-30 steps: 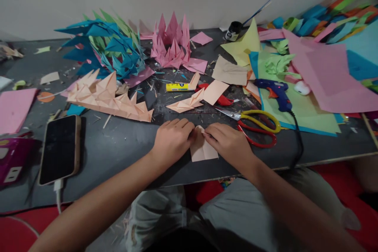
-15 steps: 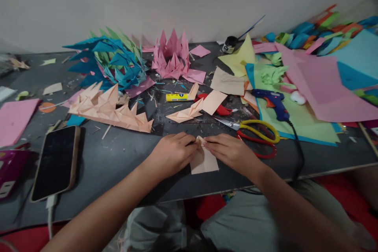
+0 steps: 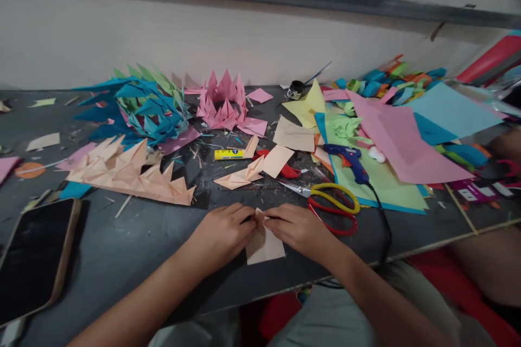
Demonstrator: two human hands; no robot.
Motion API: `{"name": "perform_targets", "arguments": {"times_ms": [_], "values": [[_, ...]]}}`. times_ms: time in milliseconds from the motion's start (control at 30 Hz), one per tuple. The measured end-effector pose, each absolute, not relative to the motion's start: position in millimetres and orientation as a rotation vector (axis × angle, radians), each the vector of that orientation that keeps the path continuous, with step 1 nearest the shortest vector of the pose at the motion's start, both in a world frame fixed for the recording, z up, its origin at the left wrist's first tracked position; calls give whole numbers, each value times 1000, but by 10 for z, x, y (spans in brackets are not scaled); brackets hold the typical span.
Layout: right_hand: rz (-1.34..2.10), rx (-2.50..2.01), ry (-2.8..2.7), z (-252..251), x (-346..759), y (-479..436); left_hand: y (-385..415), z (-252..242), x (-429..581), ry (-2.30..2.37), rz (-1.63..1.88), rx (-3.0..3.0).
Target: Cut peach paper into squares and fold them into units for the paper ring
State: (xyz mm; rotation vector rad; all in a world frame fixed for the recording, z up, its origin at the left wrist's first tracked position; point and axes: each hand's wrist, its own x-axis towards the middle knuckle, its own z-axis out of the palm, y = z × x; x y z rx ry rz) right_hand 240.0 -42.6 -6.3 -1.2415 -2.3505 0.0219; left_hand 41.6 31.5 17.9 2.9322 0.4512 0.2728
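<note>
A small peach sheet of paper [image 3: 264, 246] lies on the dark table near its front edge, its top corners folded inward. My left hand [image 3: 228, 230] pinches the upper left of the sheet with closed fingers. On the other side my right hand [image 3: 299, 227] grips the upper right fold, fingertips close to the left ones. Just beyond the hands are a folded peach piece [image 3: 240, 176], a flat peach sheet [image 3: 277, 160] and a yellow glue stick [image 3: 228, 154]. Scissors [image 3: 334, 200] with yellow and red handles lie right of my right hand.
A peach spiked strip [image 3: 130, 173] and a phone [image 3: 38, 255] are at left. Blue-green [image 3: 150, 105] and pink [image 3: 223, 100] folded-paper rings stand behind. At right are a glue gun [image 3: 352, 162], its cord and coloured sheets [image 3: 407, 141]. Another person's limb [image 3: 488, 260] shows far right.
The view has tilted up and turned right, so more wall and right side show. Both hands stay on the peach paper, with the folded top slightly more exposed between them.
</note>
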Motion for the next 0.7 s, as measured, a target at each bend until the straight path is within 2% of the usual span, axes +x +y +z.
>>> {"name": "perform_targets", "arguments": {"times_ms": [400,700], "values": [[124,-1247,-2361,-57,2422,-406,316,153,409,428,232,2934],[-14,-1268,-2433,-27,2369,-428,251,176,489,478,360,2936]]}}
